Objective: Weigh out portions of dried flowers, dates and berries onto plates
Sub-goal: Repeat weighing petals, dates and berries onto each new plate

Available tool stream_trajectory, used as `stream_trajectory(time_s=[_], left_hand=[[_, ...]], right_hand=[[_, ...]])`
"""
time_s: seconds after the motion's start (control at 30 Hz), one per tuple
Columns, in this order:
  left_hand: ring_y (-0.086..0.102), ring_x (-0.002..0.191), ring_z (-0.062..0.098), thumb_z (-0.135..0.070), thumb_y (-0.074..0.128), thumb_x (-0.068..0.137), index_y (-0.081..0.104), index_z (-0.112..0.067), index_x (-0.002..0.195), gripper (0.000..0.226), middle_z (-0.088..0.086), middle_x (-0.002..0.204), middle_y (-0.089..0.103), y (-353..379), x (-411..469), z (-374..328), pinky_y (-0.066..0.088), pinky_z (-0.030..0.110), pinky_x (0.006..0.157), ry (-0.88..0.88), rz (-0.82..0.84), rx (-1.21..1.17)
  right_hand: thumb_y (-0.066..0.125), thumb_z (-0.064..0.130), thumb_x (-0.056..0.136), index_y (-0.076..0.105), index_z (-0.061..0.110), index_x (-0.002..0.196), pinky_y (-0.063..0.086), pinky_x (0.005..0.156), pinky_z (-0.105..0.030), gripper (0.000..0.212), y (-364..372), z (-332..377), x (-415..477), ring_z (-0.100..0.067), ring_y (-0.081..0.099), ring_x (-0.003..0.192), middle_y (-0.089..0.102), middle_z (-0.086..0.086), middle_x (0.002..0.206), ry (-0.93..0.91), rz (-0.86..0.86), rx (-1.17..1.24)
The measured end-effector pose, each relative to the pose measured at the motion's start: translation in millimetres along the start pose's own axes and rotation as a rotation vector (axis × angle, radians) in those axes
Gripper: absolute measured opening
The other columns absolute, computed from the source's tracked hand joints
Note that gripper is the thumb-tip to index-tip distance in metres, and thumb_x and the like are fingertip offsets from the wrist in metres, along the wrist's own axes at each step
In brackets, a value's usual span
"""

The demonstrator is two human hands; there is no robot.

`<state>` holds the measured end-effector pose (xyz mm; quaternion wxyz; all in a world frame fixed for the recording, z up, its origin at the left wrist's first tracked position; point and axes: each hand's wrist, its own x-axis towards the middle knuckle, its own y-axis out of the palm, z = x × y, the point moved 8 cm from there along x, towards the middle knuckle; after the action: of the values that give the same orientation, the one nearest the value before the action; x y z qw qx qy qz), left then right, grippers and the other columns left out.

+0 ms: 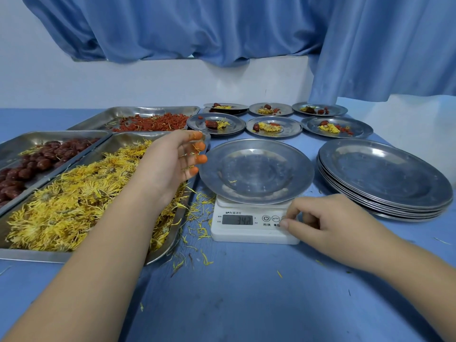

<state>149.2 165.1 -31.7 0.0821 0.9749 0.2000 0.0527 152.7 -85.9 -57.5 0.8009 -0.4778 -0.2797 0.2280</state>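
- Round steel plate (256, 169) sits on the white digital kitchen scale (249, 233). It is bare apart from one stray yellow petal, and the display shows a non-zero reading.
- Right hand (328, 218): forefinger tip rests on the scale's front panel by the buttons. The other fingers are loosely curled and hold nothing. Judged: taring before the first ingredient.
- Left hand (170, 159): hovers over the far right corner of the rectangular steel tray (29, 255) of dried yellow flowers (74, 206). Its orange-tipped fingers (201, 159) are spread and loosely curved, and no clear pinch of flowers is seen.
- Key relation: the flowers lie directly below and to the left of the left fingers, and the plate's rim lies just to their right. The left hand is nearer both, so a short drop, a pinch and a rightward carry would serve.
- Six small filled steel plates (274, 127) stand at the back of the blue bench (234, 292).
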Motion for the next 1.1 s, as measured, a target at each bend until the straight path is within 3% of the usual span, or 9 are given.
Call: stream_trajectory(time_s=[0.17,0.37,0.53,0.7,0.83,0.97,1.1], left_hand=[[0.061,0.066,0.013,-0.023,0.049,0.095,0.064,-0.019,0.095,0.015,-0.004,0.077,0.065,6,-1,-1,0.042,0.028,0.065,0.015,0.022,0.056],[0.062,0.069,0.016,-0.024,0.055,0.093,0.067,-0.016,0.102,0.016,-0.002,0.080,0.066,15,-6,-2,0.043,0.027,0.062,0.023,0.064,0.116],[0.065,0.070,0.015,-0.025,0.058,0.093,0.071,-0.022,0.092,0.013,-0.005,0.078,0.070,23,-13,-5,0.044,0.026,0.060,0.092,0.144,0.271],[0.069,0.076,0.012,-0.033,0.054,0.093,0.072,-0.032,0.092,0.018,-0.009,0.088,0.072,34,-23,-10,0.046,0.020,0.058,0.168,0.276,0.429],[0.070,0.082,0.010,-0.037,0.050,0.094,0.072,-0.039,0.092,0.022,-0.011,0.094,0.073,11,-32,-21,0.046,0.026,0.068,0.205,0.205,0.426],[0.067,0.083,0.002,-0.058,0.047,0.083,0.067,-0.047,0.093,0.025,-0.020,0.093,0.070,-36,-42,-43,0.049,0.028,0.070,0.297,0.110,0.741],[0.061,0.079,-0.002,-0.048,0.048,0.092,0.065,-0.042,0.096,0.018,-0.018,0.088,0.068,-95,-43,-76,0.043,0.023,0.067,0.369,-0.036,1.052]], right_hand=[[0.057,0.051,0.079,0.053,0.029,0.071,0.032,0.048,-0.026,0.024,3,-7,4,-0.006,0.049,0.055,0.054,0.017,0.056,0.004,-0.015,0.064],[0.062,0.044,0.081,0.042,0.026,0.062,0.029,0.047,-0.021,0.033,1,-6,3,-0.008,0.046,0.054,0.052,0.017,0.056,-0.039,-0.060,0.050],[0.066,0.028,0.083,0.023,0.023,0.055,0.026,0.047,-0.024,0.052,-8,22,1,-0.012,0.034,0.047,0.036,0.006,0.048,-0.141,-0.193,0.012],[0.067,0.022,0.082,0.020,0.022,0.052,0.026,0.046,-0.031,0.056,-20,64,18,-0.014,0.024,0.046,0.021,0.003,0.045,-0.185,-0.328,0.117],[0.067,0.021,0.084,0.018,0.023,0.052,0.026,0.046,-0.031,0.059,-9,77,16,-0.014,0.023,0.045,0.019,0.004,0.043,-0.199,-0.345,0.104],[0.061,0.030,0.082,0.016,0.024,0.053,0.024,0.045,-0.030,0.054,3,74,3,-0.012,0.022,0.045,0.018,0.006,0.044,-0.245,-0.302,0.035],[0.068,0.024,0.084,0.019,0.021,0.053,0.019,0.047,-0.025,0.058,3,70,5,-0.013,0.023,0.047,0.024,0.003,0.047,-0.222,-0.282,0.129]])
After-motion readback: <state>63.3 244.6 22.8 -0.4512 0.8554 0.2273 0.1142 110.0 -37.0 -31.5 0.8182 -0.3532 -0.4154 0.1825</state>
